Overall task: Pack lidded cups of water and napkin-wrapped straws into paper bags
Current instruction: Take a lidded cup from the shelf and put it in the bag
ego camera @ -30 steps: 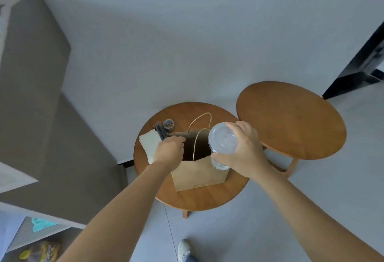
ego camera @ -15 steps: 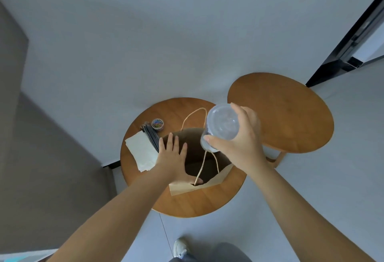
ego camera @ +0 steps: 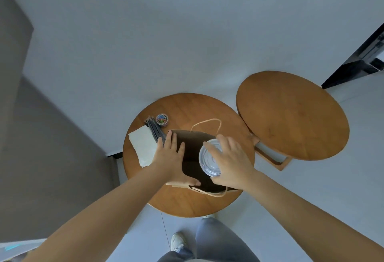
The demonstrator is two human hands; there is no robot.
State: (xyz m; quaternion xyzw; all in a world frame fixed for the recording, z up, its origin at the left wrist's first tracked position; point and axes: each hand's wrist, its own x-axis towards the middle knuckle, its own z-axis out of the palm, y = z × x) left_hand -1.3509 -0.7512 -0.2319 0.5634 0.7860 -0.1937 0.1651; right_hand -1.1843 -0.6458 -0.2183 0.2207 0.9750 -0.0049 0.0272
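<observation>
A brown paper bag (ego camera: 192, 143) with twine handles stands with its mouth wide on the round wooden table (ego camera: 187, 203). My right hand (ego camera: 232, 163) grips a clear lidded cup (ego camera: 209, 158) from the side, right over the bag's mouth, lid facing up. My left hand (ego camera: 169, 156) lies flat with fingers spread against the bag's left side, the thumb hooked over its near rim. White napkins (ego camera: 143, 147) and a bundle of dark straws (ego camera: 154, 129) lie to the left of the bag.
A small round tub of coloured clips (ego camera: 162, 118) sits behind the straws. A second round wooden table (ego camera: 291, 114) stands bare to the right. A grey wall lies beyond, a dark doorway (ego camera: 357, 62) at far right. My leg and shoe (ego camera: 177, 243) are below the table.
The cup has come down from above the bag's right edge to its mouth. My left hand went from pinching the rim to pressing flat on the bag's side, spreading it wider.
</observation>
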